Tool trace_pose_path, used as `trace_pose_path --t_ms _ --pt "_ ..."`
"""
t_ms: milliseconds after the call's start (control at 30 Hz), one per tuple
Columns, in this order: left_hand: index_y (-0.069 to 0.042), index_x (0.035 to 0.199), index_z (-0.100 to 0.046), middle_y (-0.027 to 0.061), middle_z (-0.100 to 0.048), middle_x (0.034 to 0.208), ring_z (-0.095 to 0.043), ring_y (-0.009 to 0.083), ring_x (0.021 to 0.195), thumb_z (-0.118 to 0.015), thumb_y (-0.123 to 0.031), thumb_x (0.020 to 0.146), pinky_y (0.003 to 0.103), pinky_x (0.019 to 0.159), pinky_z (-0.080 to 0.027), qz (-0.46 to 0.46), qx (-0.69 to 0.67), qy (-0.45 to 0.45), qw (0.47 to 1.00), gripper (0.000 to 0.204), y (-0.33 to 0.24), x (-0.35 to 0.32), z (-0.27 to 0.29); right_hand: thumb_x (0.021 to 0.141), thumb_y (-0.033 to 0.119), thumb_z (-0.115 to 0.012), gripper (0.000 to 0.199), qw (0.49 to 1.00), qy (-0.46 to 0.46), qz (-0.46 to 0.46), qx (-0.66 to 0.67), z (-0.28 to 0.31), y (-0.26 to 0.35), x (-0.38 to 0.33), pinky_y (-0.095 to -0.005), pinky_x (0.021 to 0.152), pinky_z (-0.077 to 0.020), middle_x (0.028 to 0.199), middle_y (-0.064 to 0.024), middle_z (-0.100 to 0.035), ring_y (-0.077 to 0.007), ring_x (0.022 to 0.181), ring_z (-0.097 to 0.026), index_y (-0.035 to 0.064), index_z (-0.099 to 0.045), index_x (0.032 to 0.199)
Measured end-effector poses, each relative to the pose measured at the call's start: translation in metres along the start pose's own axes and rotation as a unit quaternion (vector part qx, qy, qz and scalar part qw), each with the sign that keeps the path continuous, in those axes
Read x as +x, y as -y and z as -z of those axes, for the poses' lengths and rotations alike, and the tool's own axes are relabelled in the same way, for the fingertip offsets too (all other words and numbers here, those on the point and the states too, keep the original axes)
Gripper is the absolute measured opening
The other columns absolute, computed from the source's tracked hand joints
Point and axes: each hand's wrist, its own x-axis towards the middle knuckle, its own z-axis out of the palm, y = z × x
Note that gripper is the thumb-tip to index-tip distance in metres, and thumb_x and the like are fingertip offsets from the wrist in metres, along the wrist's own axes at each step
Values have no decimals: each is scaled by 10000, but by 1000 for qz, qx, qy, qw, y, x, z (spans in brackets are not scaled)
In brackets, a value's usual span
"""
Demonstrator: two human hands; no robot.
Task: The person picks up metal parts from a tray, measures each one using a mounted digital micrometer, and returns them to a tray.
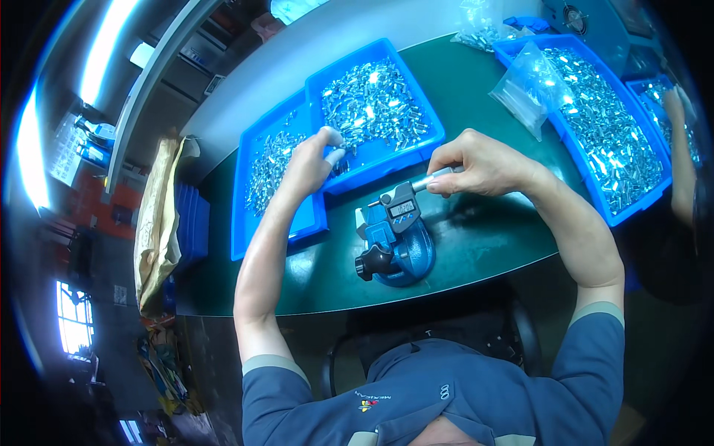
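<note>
A digital micrometer (401,208) sits clamped in a blue stand (398,249) on the dark green table (491,238). My right hand (480,163) pinches the micrometer's silver thimble (435,177) at its right end. My left hand (312,160) reaches over the edge between two blue trays and holds a small metal part between finger and thumb. The left tray (253,215) carries a thin scatter of shiny metal parts. The tray beside it (379,104) is heaped with the same parts.
A third blue tray (617,208) full of metal parts lies at the right, with a clear plastic bag (528,85) on its edge. Another person's arm (680,156) reaches into a tray at the far right. A brown paper sack (156,223) hangs off the table's left end.
</note>
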Motion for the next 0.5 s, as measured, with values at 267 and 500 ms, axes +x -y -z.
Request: trace_pose_path --t_ms 267,500 --pt "-21 1165 -669 50 -688 1052 -653 145 995 -703 -29 907 295 912 -522 89 -424 -109 895 260 -27 -58 -9 901 390 -710 389 1000 -6 8 -1 -1 -3 0 -310 657 -483 724 -70 -685 -152 691 -623 1 -723 888" --pt "-38 1064 -642 97 -663 991 -638 193 913 -742 -42 868 326 827 -519 39 -588 -94 802 221 -29 -73 -23 878 303 -711 324 1000 -4 -10 7 -1 0 2 -293 643 -491 735 -91 -692 -162 689 -648 -19 -726 912"
